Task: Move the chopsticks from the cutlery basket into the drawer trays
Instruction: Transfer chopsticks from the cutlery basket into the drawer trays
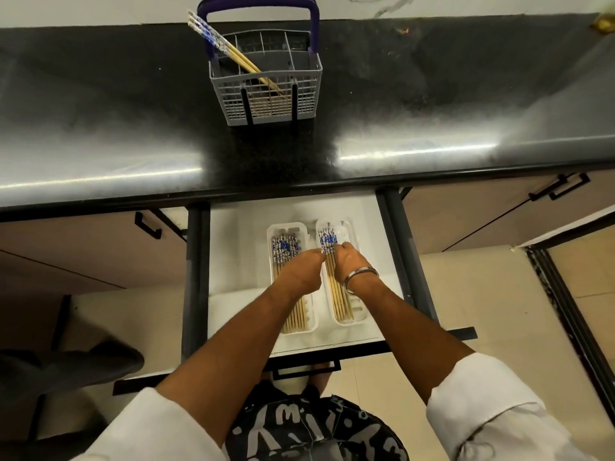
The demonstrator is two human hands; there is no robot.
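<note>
Wooden chopsticks (pixel 336 287) with blue-and-white patterned tops are what we are sorting: light, stiff, thin, and smooth enough, we judge, to roll or slip out of a bundle, so they are best pinched near the patterned ends or around the middle. Our right hand (pixel 349 261) and left hand (pixel 299 271) both have fingers curled over the bundle in the right tray (pixel 361 314), seemingly pinching it near its patterned part. The left tray (pixel 309 327) beside it already holds a fuller row. Both trays lie in the open drawer (pixel 233 261). A few chopsticks remain (pixel 229 49) leaning out of the grey cutlery basket (pixel 269 104) on the dark table (pixel 432 111), well apart from the drawer. Its purple handle (pixel 259 1) arches overhead, and its dividers could catch a lifted stick.
</note>
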